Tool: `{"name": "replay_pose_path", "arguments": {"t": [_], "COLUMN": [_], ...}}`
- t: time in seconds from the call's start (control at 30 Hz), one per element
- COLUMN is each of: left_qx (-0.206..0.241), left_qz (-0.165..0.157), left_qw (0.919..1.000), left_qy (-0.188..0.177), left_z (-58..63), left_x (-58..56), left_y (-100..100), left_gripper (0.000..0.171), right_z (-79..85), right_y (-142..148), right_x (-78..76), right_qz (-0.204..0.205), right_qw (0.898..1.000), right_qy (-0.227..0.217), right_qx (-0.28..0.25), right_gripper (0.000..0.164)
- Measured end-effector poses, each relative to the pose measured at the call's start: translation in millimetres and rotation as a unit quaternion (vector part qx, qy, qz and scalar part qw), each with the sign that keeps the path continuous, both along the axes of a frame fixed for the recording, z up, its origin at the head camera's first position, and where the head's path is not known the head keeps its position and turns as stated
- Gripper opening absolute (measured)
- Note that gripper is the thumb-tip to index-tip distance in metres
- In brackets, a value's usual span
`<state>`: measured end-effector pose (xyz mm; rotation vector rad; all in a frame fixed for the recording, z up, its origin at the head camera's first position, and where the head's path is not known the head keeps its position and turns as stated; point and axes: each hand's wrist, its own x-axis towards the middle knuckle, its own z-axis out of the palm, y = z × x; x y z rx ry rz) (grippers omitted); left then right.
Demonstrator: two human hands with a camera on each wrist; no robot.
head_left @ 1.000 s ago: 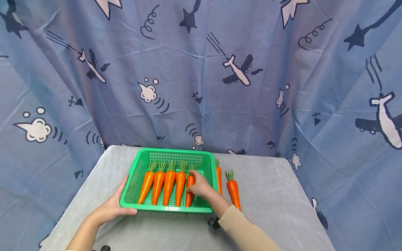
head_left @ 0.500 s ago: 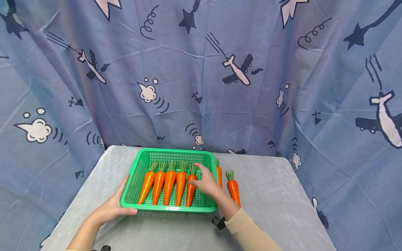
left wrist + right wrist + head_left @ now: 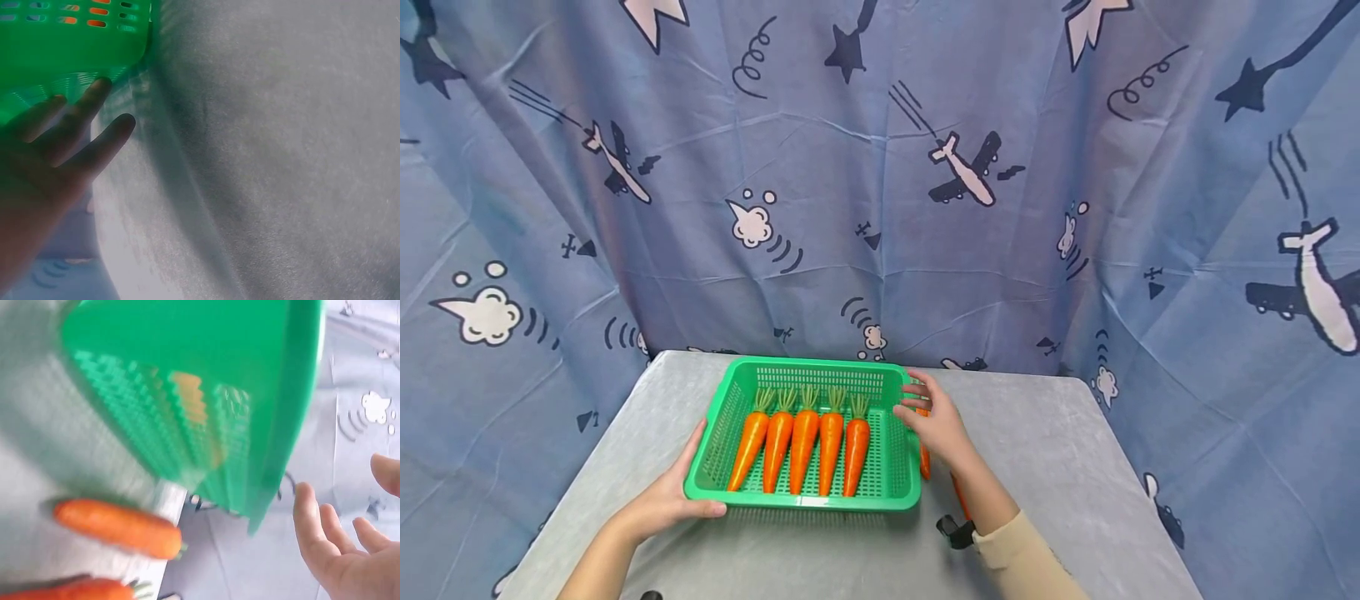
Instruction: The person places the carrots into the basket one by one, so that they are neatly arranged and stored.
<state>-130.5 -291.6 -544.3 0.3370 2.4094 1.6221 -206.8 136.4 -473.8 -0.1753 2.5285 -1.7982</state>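
Note:
A green plastic basket sits on the table with a row of several orange carrots inside; the rightmost carrot lies a little apart from the right wall. At the basket's front left corner my left hand rests with straight fingers along the side and thumb by the front rim. My right hand hovers at the right rim, fingers spread and holding nothing. Under it, outside the basket, lie two more carrots, partly hidden in the head view; the right wrist view shows the nearer carrot and the other carrot.
The grey cloth-covered table extends to the right of the basket. A blue patterned curtain hangs behind and along both sides. A black wrist mount shows below my right forearm.
My right hand has let go of the rightmost carrot in the basket and moved right, out over the right rim. My left hand and the basket have hardly moved.

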Motion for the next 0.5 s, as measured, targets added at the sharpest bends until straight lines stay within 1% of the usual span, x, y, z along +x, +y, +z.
{"name": "replay_pose_path", "arguments": {"t": [0.07, 0.17, 0.3, 0.4, 0.5], "left_qx": [0.001, 0.0, -0.005, -0.003, 0.001], "left_qz": [0.0, 0.002, 0.004, 0.002, 0.0], "left_qw": [1.0, 1.0, 1.0, 0.9999, 0.9999], "left_qy": [0.0, -0.001, 0.005, 0.012, 0.016], "left_z": [-0.2, -0.5, -1.2, -1.6, -2.2], "left_x": [0.2, 0.7, 1.0, 0.4, -0.1], "left_y": [0, -1, -1, -1, 0], "left_gripper": [0.132, 0.132, 0.132, 0.132, 0.132], "right_z": [-1.7, -4.6, -11.3, -19.4, -29.4], "right_y": [9, 22, 39, 51, 64], "right_x": [0.4, 1.4, 2.1, 1.8, 0.9], "right_qz": [-0.011, -0.012, -0.014, -0.026, -0.036], "right_qw": [1.0, 1.0, 0.999, 0.998, 0.996], "right_qy": [0.005, 0.008, 0.012, 0.015, 0.008], "right_qx": [0.007, 0.013, 0.038, 0.062, 0.084], "right_gripper": [0.064, 0.062, 0.059, 0.059, 0.061]}}
